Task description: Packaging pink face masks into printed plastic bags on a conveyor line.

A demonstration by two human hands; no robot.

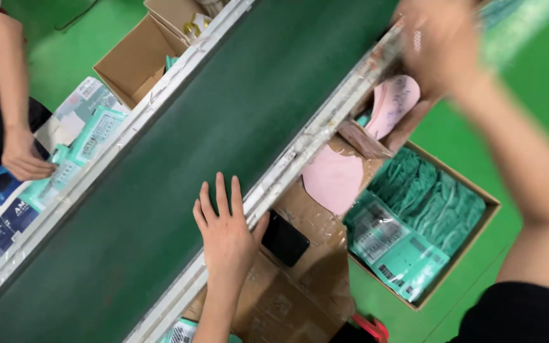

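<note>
A long dark green conveyor belt [179, 146] runs diagonally across the view, its surface matte and smooth, edged by two pale metal rails wrapped in scuffed clear tape. Below its near rail sits an open brown cardboard box [478, 209], rectangular, filled with crumpled teal fabric pieces [433, 197] and two flat teal packets [395, 248] with white printed labels lying on top. Flattened cardboard sheets [300, 286], patched with glossy brown tape, cover the bench beside it. A second open cardboard box [135, 60] stands across the belt.

The left hand [227, 232] lies flat, palm down, fingers spread wide on the belt's edge and near rail, holding nothing. The right hand [436, 44] is raised at the top of the view and heavily blurred; I cannot tell how its fingers are set. Just below it sits a pink insole [394, 105], smooth and rounded, and a second pink insole [333, 178] lies flat on the cardboard near the rail. A black phone [284, 240], glossy and rectangular, rests just beside the left wrist.

Across the belt, another person's hand [23, 155] rests closed on a teal packet [65, 168] among more packets.
</note>
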